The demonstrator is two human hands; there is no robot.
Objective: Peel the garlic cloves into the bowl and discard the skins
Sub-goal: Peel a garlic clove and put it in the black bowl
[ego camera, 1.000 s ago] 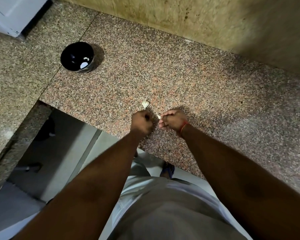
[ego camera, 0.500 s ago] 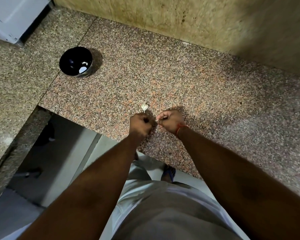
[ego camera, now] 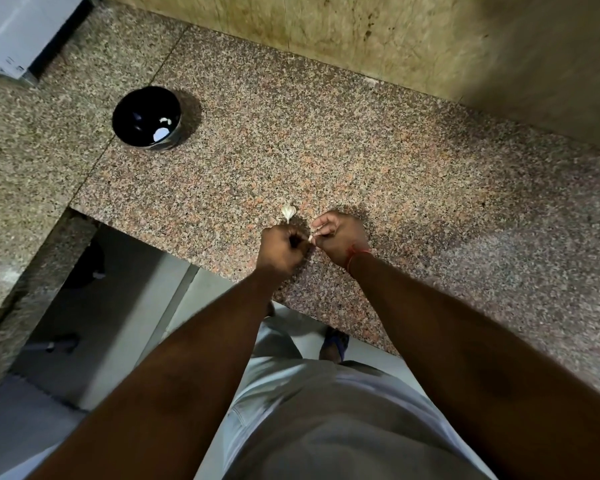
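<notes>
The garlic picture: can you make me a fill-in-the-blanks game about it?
1. The bowl on the counter is coloured ____.
2. The loose garlic piece lies just beyond the ____ hand.
3. The red thread is tied round the ____ wrist.
4. Both hands, left and right hand, pinch one small ____ clove.

Missing words: black; left; right; garlic

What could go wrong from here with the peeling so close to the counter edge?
1. Both hands, left hand and right hand, work a small pale garlic clove near the front edge of the speckled granite counter; a slip could drop it to the floor.
2. The round black bowl sits far off to the left, so the carry is long.
3. The loose white garlic piece lying beside the hands could get knocked off.
</notes>
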